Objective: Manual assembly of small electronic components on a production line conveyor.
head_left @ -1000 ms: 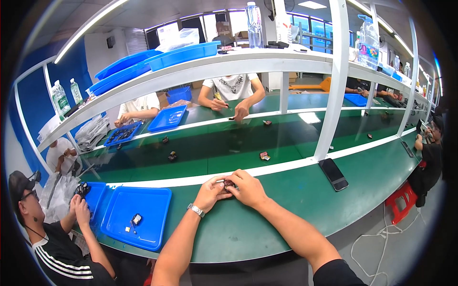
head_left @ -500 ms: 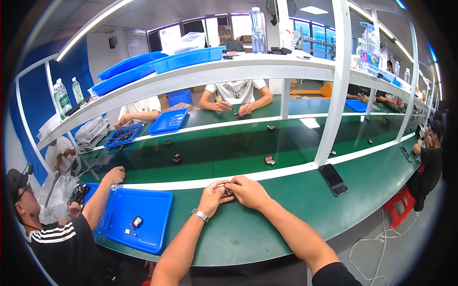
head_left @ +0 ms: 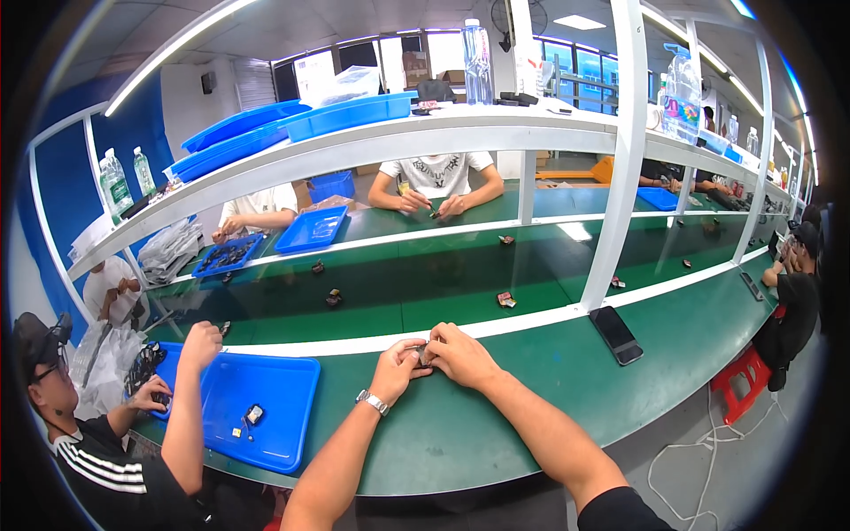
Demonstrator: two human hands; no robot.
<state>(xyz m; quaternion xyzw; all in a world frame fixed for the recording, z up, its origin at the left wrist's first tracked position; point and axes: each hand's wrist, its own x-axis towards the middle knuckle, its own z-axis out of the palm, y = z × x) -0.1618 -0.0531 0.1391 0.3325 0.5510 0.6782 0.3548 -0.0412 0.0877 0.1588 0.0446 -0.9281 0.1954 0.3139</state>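
Observation:
My left hand (head_left: 396, 373) and my right hand (head_left: 461, 357) meet over the green bench (head_left: 531, 380), close to the white rail. Between their fingertips is a small dark part (head_left: 423, 357), mostly covered by the fingers; its kind is too small to make out. Both hands are closed on it, the left from its side and the right with thumb and forefinger from above. Left of my forearm lies a blue tray (head_left: 305, 389) holding a small black-and-pale component (head_left: 255, 414) with bits beside it.
Beyond the white rail (head_left: 354, 343), several small parts lie spread along the green belt (head_left: 425, 301). A dark phone (head_left: 617, 336) rests right of my hands by a white post (head_left: 617, 195). At left, a co-worker's arm (head_left: 184, 416) reaches over the tray's edge. A shelf (head_left: 390, 140) spans above.
The co-worker at left has drawn a raised hand back from the belt and leans nearer the tray. Parts on the belt have shifted slightly right. My hands stay together with small finger movement.

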